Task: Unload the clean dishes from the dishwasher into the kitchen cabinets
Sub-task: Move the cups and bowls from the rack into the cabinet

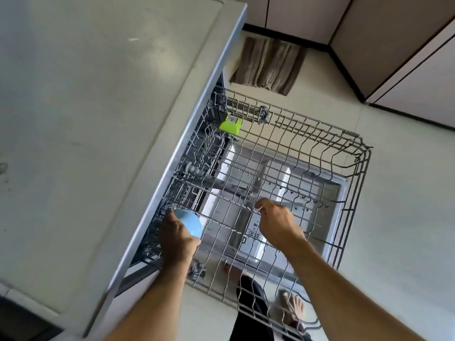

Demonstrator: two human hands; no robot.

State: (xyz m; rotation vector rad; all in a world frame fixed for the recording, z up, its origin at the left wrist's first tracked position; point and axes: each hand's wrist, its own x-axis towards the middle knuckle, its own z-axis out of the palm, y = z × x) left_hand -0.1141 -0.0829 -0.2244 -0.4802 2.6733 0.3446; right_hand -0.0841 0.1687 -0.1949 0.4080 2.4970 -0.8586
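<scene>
- At the near-left corner of the pulled-out upper rack [283, 153], close under the counter [98, 119] edge, sits the light blue bowl [190, 223], the piece being unloaded at this moment.
- Her or his left hand [176, 238] grips that bowl, fingers [170, 221] curled over its rim and side; whether it is clear of the wires or resting on them I cannot tell from where I stand.
- Just to the right, well apart from the bowl, the right hand [279, 223] hangs over the middle of the rack, its fingers bent down and pinching one of the wire tines, as if steadying the basket.
- Further back on the same rack, near the far-left side, a lime-green container [231, 125] lies tipped among the wires, untouched.
- Apart from those two pieces the rack looks bare, so I judge the unloading to be well along.
- Below shows the open dishwasher door [334, 190], and beyond it a brown mat [268, 65] on the floor in front of the lower cabinets [406, 50].
- Next, I think, the bowl wants lifting straight up past the tines and out from under the counter lip, then carrying to a cabinet; the right hand would have to let go of the wire to open a door.
- After that the green container is left to fetch.
</scene>
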